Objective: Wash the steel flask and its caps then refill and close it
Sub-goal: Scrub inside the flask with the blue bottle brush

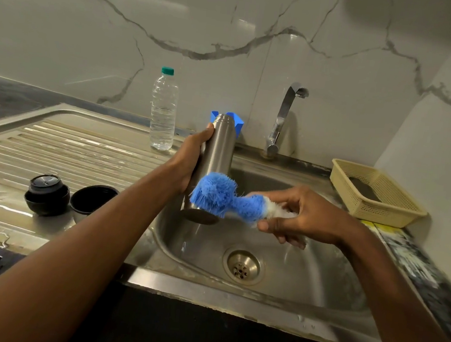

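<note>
My left hand [191, 157] grips the steel flask [216, 153] around its body and holds it nearly upright over the sink basin [306, 265], mouth up and uncapped. My right hand [301, 216] holds a blue and white bottle brush [223, 195], whose bristle head presses against the lower side of the flask. Two dark flask caps stand on the wet drainboard to the left: an inner stopper [46, 193] and an outer cup cap [92, 198] with its opening up.
A clear plastic water bottle [163, 111] with a green cap stands at the back of the drainboard [54, 147]. A chrome tap [282, 118] rises behind the basin, no water running. A blue holder [239, 122] sits behind the flask. A cream basket [375, 192] sits at right.
</note>
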Action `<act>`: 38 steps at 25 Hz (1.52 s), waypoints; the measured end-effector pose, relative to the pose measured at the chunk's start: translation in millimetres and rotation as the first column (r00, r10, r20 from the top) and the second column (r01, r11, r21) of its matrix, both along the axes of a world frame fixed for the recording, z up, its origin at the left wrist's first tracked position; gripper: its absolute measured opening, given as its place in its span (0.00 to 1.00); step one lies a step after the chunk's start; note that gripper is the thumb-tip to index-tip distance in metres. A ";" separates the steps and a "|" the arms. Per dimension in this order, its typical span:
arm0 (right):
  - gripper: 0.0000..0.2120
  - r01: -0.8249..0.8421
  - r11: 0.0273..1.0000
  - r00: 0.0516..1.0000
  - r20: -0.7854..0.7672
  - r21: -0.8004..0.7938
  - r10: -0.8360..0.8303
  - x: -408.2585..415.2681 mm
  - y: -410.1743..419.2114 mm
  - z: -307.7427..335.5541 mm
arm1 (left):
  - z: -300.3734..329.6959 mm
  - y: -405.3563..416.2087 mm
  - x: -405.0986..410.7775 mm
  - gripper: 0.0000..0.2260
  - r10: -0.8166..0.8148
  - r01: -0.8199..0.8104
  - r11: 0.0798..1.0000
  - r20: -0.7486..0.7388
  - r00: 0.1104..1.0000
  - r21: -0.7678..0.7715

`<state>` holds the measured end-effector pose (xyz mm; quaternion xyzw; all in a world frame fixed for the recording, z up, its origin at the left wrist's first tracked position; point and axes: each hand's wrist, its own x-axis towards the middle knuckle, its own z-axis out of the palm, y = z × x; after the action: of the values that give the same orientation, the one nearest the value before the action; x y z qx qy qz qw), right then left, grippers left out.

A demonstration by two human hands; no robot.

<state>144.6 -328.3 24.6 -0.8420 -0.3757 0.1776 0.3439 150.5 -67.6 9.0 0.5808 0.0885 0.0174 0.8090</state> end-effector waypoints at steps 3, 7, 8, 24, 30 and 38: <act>0.27 0.136 0.991 0.980 0.147 0.000 -0.135 -0.3 2.1 1.3 | -1.2 -1.5 2.7 0.25 0.005 -0.004 1.000 -0.022 1.000 0.024; 0.27 0.210 0.976 0.953 0.211 0.061 -0.218 0.9 0.4 -0.3 | -1.8 -5.2 2.9 0.22 -0.047 0.050 0.997 -0.052 0.998 0.065; 0.27 0.172 0.984 0.971 0.162 0.049 -0.177 0.0 -1.5 1.3 | -0.6 -5.0 2.5 0.22 -0.073 0.076 0.996 -0.050 0.996 0.052; 0.26 -0.044 0.999 0.998 0.052 -0.026 0.045 -11.8 5.8 9.5 | 1.5 -1.1 -1.4 0.30 -0.196 0.200 0.977 -0.057 0.979 0.070; 0.28 0.138 0.990 0.969 0.205 0.007 -0.137 -4.6 2.4 5.9 | -2.1 -1.5 3.8 0.28 -0.117 0.124 0.984 -0.063 0.991 0.130; 0.25 0.145 0.989 0.965 0.220 0.017 -0.145 -5.2 5.1 6.1 | -4.3 -1.0 5.5 0.29 -0.118 0.126 0.987 -0.082 0.990 0.096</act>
<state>139.4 -323.2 30.7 -0.8817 -0.3490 0.0574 0.3123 155.9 -68.6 4.7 0.6256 0.0822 -0.0498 0.7742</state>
